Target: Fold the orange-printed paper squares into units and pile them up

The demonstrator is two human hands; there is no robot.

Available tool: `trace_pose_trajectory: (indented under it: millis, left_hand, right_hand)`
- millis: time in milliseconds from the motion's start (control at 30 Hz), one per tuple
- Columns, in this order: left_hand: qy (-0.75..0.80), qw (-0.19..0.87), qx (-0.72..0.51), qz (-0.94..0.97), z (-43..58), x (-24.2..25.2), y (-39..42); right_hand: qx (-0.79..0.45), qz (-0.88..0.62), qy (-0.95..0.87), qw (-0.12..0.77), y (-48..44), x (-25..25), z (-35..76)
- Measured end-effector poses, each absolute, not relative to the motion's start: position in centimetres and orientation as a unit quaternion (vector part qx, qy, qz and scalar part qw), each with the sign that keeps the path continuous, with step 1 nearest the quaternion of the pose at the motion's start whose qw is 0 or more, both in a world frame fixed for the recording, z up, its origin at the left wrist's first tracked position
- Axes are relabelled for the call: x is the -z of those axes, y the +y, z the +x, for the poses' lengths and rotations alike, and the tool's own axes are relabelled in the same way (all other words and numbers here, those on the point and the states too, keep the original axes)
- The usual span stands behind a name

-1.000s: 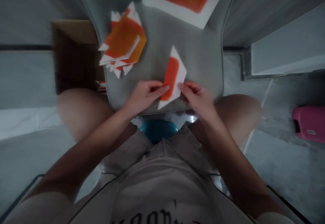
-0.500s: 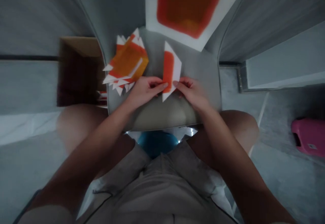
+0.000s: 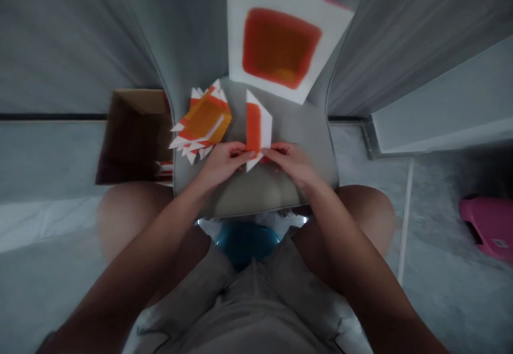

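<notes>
A folded orange-and-white paper stands lengthwise over the grey chair seat, between my hands. My left hand pinches its lower left edge between thumb and fingers. On the lower right edge, my right hand holds the same paper with thumb and fingertips. To the left lies a pile of folded orange-and-white papers with pointed white corners. Behind the folded paper, a large white sheet with an orange-red square leans on the chair's back.
An open cardboard box stands on the floor left of the chair. A pink plastic object is at the far right. Something round and blue shows below the seat, between the knees.
The view has shifted, so the chair and sheet appear lower. Both hands still grip the folded paper, and my right thumb is nearer my left thumb.
</notes>
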State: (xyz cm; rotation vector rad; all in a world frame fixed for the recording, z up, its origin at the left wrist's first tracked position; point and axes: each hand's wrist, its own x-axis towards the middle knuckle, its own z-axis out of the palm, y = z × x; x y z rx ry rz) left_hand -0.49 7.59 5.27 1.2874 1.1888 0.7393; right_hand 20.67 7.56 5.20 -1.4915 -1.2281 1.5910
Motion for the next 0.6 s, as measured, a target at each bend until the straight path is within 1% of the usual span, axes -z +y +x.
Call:
trace_pose_trajectory:
  millis: [100,200,367,467,600]
  left_hand:
    - [0.523,0.583,-0.303,0.543,-0.3,-5.5,7.0]
    - [0.515,0.604,-0.280,0.539,0.3,-5.5,6.6]
    - [0.511,0.590,-0.319,0.538,1.5,-4.6,6.3]
    - [0.498,0.606,-0.330,0.524,1.9,-4.5,6.0]
    - [0.498,0.642,-0.315,0.490,2.0,-5.1,5.4]
  right_hand:
    - [-0.597,-0.582,-0.459,0.308,7.1,-5.6,20.8]
    - [-0.581,-0.598,-0.446,0.326,6.9,-5.6,21.4]
    - [-0.560,-0.601,-0.438,0.364,6.5,-5.6,22.2]
    - [-0.573,-0.590,-0.417,0.386,5.9,-5.9,22.2]
    - [-0.593,-0.573,-0.389,0.411,5.1,-6.6,22.2]
